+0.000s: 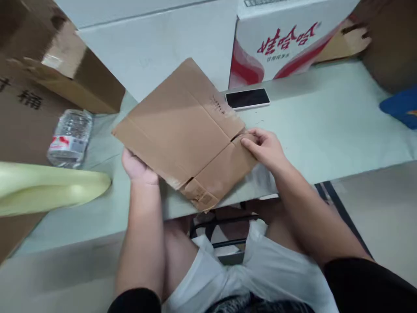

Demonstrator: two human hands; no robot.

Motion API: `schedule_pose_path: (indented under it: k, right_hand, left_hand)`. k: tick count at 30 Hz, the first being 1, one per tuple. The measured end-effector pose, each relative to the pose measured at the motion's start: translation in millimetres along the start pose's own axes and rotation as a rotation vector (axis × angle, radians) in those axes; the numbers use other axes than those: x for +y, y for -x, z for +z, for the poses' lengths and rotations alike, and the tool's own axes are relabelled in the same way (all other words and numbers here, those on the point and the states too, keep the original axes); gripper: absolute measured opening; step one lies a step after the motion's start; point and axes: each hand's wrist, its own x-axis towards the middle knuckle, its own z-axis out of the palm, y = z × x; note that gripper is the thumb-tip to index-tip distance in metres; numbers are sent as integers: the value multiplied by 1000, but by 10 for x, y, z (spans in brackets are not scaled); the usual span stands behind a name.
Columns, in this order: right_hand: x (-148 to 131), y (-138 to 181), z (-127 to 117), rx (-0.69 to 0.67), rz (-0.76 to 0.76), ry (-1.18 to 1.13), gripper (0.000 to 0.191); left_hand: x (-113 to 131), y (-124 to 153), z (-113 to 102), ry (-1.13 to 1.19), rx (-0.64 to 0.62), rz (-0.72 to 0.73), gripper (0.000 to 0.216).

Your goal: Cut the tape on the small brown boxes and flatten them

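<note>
A flattened brown cardboard box [182, 117] with creases and torn edges is held tilted above the front of the table. My right hand [265, 148] pinches its right corner, thumb on top and fingers beneath. My left hand [138, 168] holds the left edge from below, and its fingers are mostly hidden under the cardboard. A short flap [224, 171] extends past the fold on the near side, with a small printed patch at its lower corner. Just beyond the right part of the cardboard lies a phone [248, 98] with a dark screen.
A white and red printed carton [280, 48] and a plain white box [156, 48] stand at the back. On the left are a brown box [94, 82], a transparent plastic bottle [70, 137] and a pale yellow object [52, 189]. A blue item [400, 108] sits at the right edge.
</note>
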Motion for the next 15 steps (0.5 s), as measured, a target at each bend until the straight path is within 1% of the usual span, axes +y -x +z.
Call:
schedule_pose_path:
  k: [1, 2, 3, 4, 5, 7, 9, 10, 11, 13, 15]
  right_hand:
    - [30, -8, 8, 23, 4, 37, 35]
    - [53, -15, 12, 41, 12, 48, 34]
    - [67, -23, 12, 56, 23, 33, 34]
    - [72, -30, 8, 71, 38, 2, 36]
    - [69, -38, 1, 81, 58, -67, 39]
    - [44, -48, -14, 72, 86, -308, 50]
    - [15, -48, -10, 14, 67, -552, 60]
    - [6, -40, 5, -42, 50, -624, 63]
    - [2, -27, 31, -118, 42, -652, 63]
    - [8, 19, 104, -249, 66, -615, 59]
    - [10, 85, 179, -288, 133, -549, 54]
  left_hand:
    - [-1, 37, 24, 8, -65, -2, 46]
    - [-1, 65, 45, 10, -101, -7, 45]
    - [1, 83, 61, 8, -108, -13, 43]
    - [6, 89, 73, -12, -76, -31, 37]
    - [13, 85, 83, -29, -17, -45, 32]
    - [34, 52, 101, -26, 111, -46, 31]
    - [53, 13, 130, 27, 200, -20, 33]
    - [56, 0, 150, 52, 231, -9, 34]
    - [55, -6, 173, 70, 255, -7, 35]
    - [33, 3, 221, 86, 284, -27, 36]
    - [-1, 30, 257, 88, 267, -47, 34]
